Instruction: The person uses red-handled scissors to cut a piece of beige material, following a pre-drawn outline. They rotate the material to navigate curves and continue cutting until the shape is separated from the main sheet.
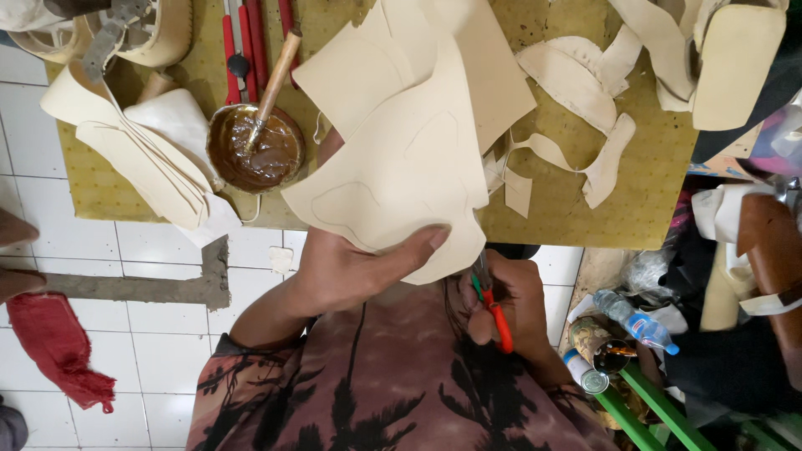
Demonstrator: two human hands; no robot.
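Left hand [347, 271] fingers pinch cream leather sheet [401, 167] above counter [585, 209]; right hand [510, 305] fingers closed round red-handled scissors [493, 305] at sheet's lower edge.

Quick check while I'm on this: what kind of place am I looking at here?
Probably a small shoemaking or leather workshop. Cut cream leather pieces lie on a low board, beside a bowl of brown glue with a brush. The left hand holds a traced sheet; the right hand holds red-handled scissors.
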